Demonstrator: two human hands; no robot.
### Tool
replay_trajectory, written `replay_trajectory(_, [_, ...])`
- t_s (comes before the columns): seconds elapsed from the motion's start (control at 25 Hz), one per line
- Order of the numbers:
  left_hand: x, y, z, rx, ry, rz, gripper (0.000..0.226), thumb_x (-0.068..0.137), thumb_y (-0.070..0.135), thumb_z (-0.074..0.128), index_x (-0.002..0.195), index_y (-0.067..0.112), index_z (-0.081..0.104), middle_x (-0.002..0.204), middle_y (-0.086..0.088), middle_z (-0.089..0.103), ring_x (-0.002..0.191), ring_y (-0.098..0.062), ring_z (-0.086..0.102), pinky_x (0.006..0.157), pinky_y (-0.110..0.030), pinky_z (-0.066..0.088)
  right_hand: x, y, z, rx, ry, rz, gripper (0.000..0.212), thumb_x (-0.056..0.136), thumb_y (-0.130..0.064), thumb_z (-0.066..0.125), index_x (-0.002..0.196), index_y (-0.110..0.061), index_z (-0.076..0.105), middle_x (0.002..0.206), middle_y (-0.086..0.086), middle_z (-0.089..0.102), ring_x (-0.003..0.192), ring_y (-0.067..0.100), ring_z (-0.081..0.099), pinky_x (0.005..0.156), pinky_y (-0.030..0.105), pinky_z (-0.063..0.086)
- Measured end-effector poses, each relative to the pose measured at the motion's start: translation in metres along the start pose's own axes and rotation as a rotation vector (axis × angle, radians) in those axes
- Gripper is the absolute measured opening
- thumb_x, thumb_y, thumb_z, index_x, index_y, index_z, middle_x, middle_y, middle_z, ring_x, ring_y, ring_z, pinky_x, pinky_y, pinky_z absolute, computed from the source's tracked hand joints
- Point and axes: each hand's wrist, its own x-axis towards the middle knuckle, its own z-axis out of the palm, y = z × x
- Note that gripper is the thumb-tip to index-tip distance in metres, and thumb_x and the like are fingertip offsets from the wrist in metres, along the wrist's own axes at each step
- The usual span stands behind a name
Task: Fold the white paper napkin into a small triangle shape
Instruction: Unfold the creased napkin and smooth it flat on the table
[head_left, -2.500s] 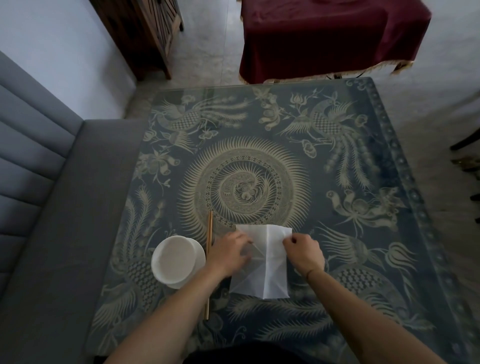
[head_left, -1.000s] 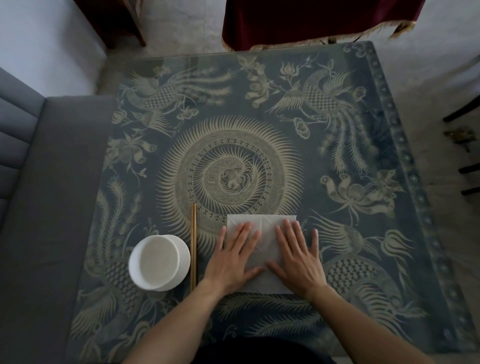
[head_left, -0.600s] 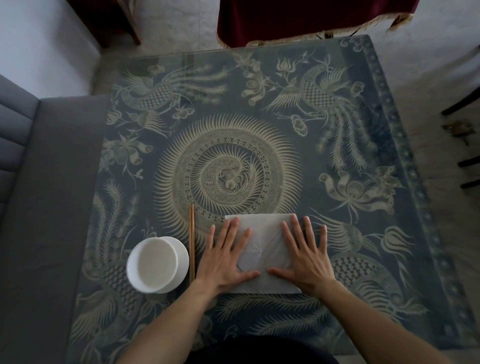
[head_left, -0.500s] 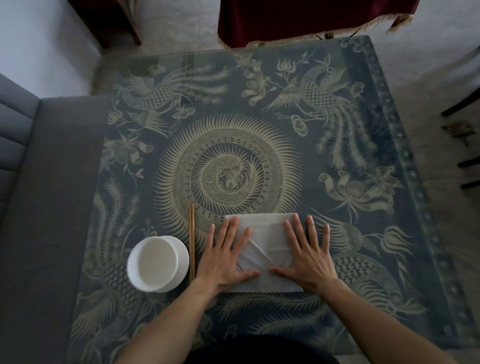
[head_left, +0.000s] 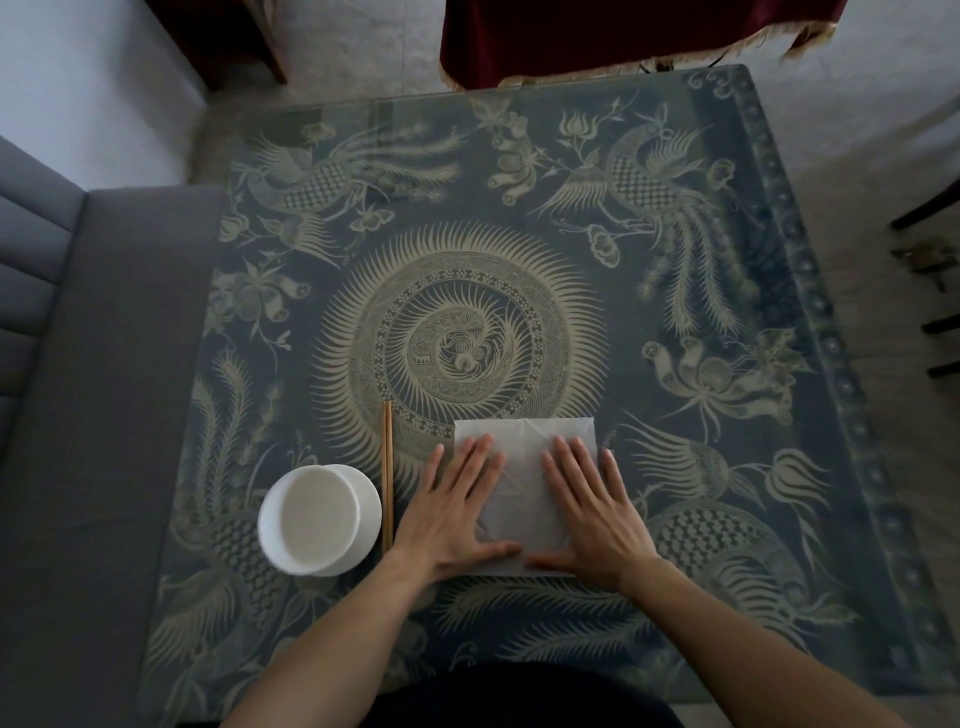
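The white paper napkin (head_left: 522, 483) lies flat as a rough square on the patterned table, near the front edge and a little right of centre. Faint crease lines cross its middle. My left hand (head_left: 454, 512) rests palm down on the napkin's left part, fingers spread and pointing away from me. My right hand (head_left: 592, 512) lies palm down on its right part in the same way. Both thumbs point inward along the napkin's near edge, almost meeting. Neither hand grips anything.
A white bowl (head_left: 318, 519) stands left of my left hand, with a pair of wooden chopsticks (head_left: 387, 475) lying lengthwise between bowl and hand. A grey sofa (head_left: 98, 415) borders the table (head_left: 519, 234) on the left. A dark red cloth-covered table (head_left: 597, 36) stands beyond.
My hands went from pinching the unfolded napkin's upper part to lying flat on it. In the last half second both hands slid slightly inward over the paper.
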Motion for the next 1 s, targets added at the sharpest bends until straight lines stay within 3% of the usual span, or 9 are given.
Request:
replay_trajectory(0.16, [0.003, -0.003, -0.003, -0.003, -0.045, 0.014, 0.121, 0.071, 0.097, 0.030, 0.157, 0.016, 0.003, 0.165, -0.011, -0.004, 0.151, -0.028, -0.004, 0.116, -0.059, -0.006, -0.004, 0.010, -0.003, 0.009, -0.021, 0.046, 0.131, 0.064, -0.100, 0.027, 0.155, -0.011, -0.002, 0.162, 0.015, -0.011, 0.148, 0.032, -0.016, 0.116, 0.063, 0.001])
replay_trajectory(0.28, [0.002, -0.004, -0.005, 0.002, -0.066, 0.011, 0.125, 0.067, 0.099, 0.029, 0.157, 0.017, 0.001, 0.164, -0.015, -0.005, 0.150, -0.032, -0.007, 0.115, -0.063, -0.004, -0.010, 0.018, -0.005, -0.004, -0.059, 0.051, 0.131, 0.063, -0.101, 0.027, 0.155, -0.012, -0.004, 0.161, 0.017, -0.013, 0.148, 0.035, -0.016, 0.114, 0.067, 0.001])
replay_trajectory(0.48, [0.002, -0.002, -0.008, 0.045, -0.100, -0.004, 0.127, 0.065, 0.101, 0.027, 0.156, 0.019, -0.008, 0.162, -0.016, -0.016, 0.149, -0.032, -0.017, 0.114, -0.064, -0.007, -0.012, 0.018, -0.007, -0.031, -0.064, 0.072, 0.135, 0.058, -0.104, 0.023, 0.153, -0.016, -0.014, 0.158, 0.016, -0.026, 0.144, 0.033, -0.028, 0.113, 0.065, -0.012])
replay_trajectory(0.72, [0.006, 0.000, -0.021, 0.040, -0.046, 0.054, 0.127, 0.067, 0.099, 0.029, 0.155, 0.018, -0.011, 0.164, -0.009, -0.017, 0.150, -0.026, -0.016, 0.116, -0.061, -0.006, -0.004, 0.013, -0.023, -0.001, 0.003, 0.006, 0.132, 0.063, -0.100, 0.031, 0.155, -0.012, -0.006, 0.163, 0.015, -0.012, 0.148, 0.034, -0.016, 0.115, 0.067, 0.003])
replay_trajectory(1.0, [0.016, -0.010, -0.022, 0.116, -0.149, 0.012, 0.131, 0.061, 0.100, 0.030, 0.150, 0.022, -0.028, 0.158, -0.009, -0.033, 0.143, -0.025, -0.034, 0.114, -0.062, -0.015, 0.011, 0.031, -0.021, -0.055, -0.052, 0.015, 0.141, 0.052, -0.101, 0.036, 0.149, -0.022, -0.028, 0.157, 0.010, -0.033, 0.141, 0.028, -0.035, 0.114, 0.060, -0.017])
